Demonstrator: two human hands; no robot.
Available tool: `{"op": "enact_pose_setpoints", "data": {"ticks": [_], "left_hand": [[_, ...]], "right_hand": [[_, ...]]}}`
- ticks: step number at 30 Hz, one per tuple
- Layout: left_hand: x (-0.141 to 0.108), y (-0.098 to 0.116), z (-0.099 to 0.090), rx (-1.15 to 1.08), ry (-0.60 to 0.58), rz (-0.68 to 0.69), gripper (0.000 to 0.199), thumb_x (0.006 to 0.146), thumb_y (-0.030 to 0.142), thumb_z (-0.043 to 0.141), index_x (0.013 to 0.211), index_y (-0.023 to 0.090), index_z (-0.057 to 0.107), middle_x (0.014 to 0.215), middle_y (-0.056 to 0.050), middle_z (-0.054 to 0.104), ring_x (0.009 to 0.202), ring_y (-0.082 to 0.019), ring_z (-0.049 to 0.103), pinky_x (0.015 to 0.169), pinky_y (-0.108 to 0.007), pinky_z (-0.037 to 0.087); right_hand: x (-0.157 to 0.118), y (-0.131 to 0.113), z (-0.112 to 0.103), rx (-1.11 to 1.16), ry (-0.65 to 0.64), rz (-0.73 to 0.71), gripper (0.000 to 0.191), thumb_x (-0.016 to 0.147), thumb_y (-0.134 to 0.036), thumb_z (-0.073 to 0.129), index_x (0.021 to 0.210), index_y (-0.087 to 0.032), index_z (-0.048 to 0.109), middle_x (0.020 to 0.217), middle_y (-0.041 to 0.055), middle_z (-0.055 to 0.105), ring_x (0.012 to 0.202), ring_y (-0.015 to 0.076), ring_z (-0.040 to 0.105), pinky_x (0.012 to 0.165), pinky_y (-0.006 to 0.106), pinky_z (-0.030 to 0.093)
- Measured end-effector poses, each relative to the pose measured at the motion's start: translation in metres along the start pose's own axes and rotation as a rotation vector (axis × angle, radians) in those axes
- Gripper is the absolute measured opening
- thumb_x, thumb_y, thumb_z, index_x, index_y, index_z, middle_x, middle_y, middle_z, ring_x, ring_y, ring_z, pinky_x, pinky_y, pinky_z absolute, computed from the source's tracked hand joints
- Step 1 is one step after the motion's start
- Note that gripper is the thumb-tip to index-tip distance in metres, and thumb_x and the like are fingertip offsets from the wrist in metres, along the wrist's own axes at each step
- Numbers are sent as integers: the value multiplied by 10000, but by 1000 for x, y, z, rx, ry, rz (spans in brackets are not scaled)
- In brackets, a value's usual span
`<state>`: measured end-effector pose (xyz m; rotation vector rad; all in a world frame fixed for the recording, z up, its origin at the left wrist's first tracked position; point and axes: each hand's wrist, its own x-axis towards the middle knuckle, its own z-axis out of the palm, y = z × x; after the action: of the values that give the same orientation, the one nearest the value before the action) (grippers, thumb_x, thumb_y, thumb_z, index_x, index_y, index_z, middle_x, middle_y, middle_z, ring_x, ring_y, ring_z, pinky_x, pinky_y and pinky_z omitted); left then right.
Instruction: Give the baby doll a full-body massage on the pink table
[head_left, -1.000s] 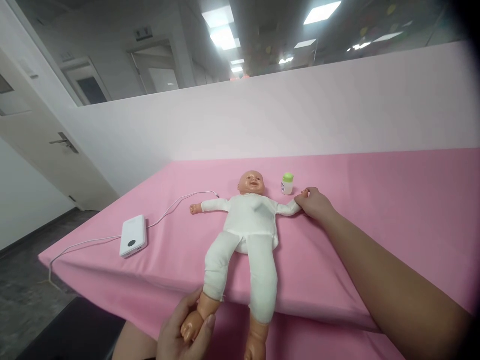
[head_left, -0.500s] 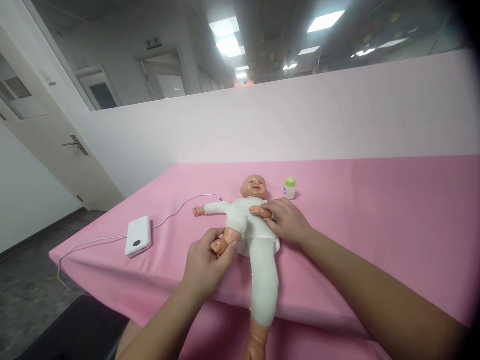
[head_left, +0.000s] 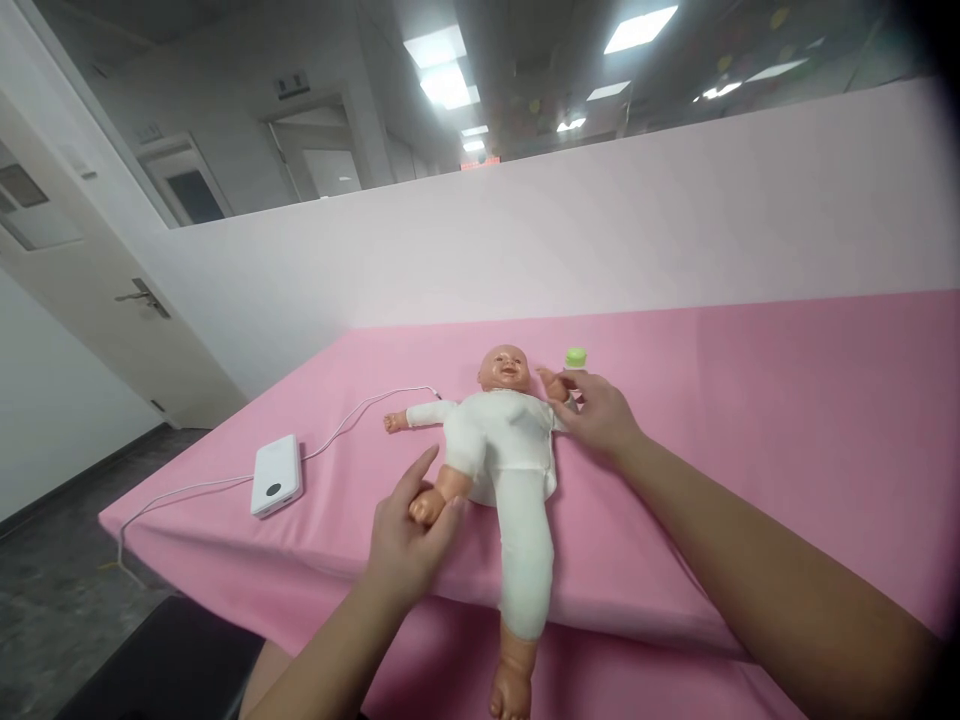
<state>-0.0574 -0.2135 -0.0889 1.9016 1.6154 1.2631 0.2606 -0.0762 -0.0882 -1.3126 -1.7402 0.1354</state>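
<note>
Two hands on a baby doll (head_left: 517, 435) here: right hand (head_left: 604, 418) pinching its raised little hand (head_left: 553, 386), left hand (head_left: 405, 540) with thumb and index spread around the bent leg's foot (head_left: 426, 507), can't tell if the hidden fingers grip. Doll's flat on its back on a pink tablecloth (head_left: 795, 420), other foot (head_left: 512, 680) past the edge. Green-capped bottle (head_left: 576, 357) sits behind the right hand, white power bank (head_left: 276, 474) off left.

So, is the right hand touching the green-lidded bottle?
Cannot tell: in the head view, the right hand overlaps the bottle, hiding any gap or contact.
</note>
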Motion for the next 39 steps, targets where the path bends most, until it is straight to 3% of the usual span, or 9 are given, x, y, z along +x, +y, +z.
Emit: {"op": "enact_pose_setpoints", "data": {"ticks": [6,10,13,18,21,25,30,34,39], "left_hand": [[-83,-44,-35,51,-3,104,603,898,362,720,1465,256,547,921,2,762,723,-159,721,669,-229,612],[-108,-61,-42,77,-11,114,520,906,336,716,1406,287,582,990,8,797,810,-178,772,699,-202,627],[-108,-61,-41,72,-29,93,531,908,326,715,1419,310,570,994,27,798,807,-164,771,696,-185,623],[-89,-43,-36,4,-10,21,546,898,354,717,1423,285,586,1064,-5,783,856,-176,756,766,-228,628],[-72,-27,-33,-41,-29,-7,560,890,391,714,1422,257,598,939,-1,766,752,-170,714,711,-253,610],[-39,-4,-25,-24,-81,-62,547,897,438,691,1406,253,615,743,35,684,647,-159,618,648,-271,548],[7,13,-4,-52,-68,-125,522,884,462,692,1367,268,653,827,14,727,773,-195,675,746,-302,540],[34,16,13,-129,-82,-162,474,881,468,684,1302,251,689,1009,-23,774,919,-224,711,791,-308,542],[45,17,19,-204,-99,-166,417,876,442,673,1223,216,723,956,-22,771,870,-213,700,750,-294,533]], "right_hand": [[10,49,-22,106,173,533,682,842,-436,695,1457,-247,470,1202,92,729,986,239,712,809,326,541],[12,66,-25,-32,-24,745,703,815,-428,676,1451,-212,468,1185,152,714,941,299,712,767,380,551],[13,67,-22,-151,-205,772,696,826,-452,654,1436,-154,501,1087,185,722,876,332,707,753,423,547],[10,48,-17,-186,-62,542,743,892,-453,600,1553,-174,408,1238,171,710,1055,336,697,870,426,542],[5,23,-13,-103,41,266,730,863,-427,676,1535,-262,445,1188,85,735,951,259,712,858,378,546],[-2,-9,-1,-83,-68,-71,505,863,-382,722,1348,-269,639,1102,49,753,873,222,680,779,335,538],[-7,-25,16,-241,-183,-469,342,963,-234,623,1282,-281,736,1204,52,748,1067,255,633,986,416,503],[-9,-27,18,-300,-236,-525,381,984,-196,597,1306,-336,745,1209,37,748,1044,249,611,969,410,505],[-10,-25,13,-235,-267,-448,434,964,-172,569,1353,-308,706,1223,42,742,1108,256,618,1028,435,490]]}}
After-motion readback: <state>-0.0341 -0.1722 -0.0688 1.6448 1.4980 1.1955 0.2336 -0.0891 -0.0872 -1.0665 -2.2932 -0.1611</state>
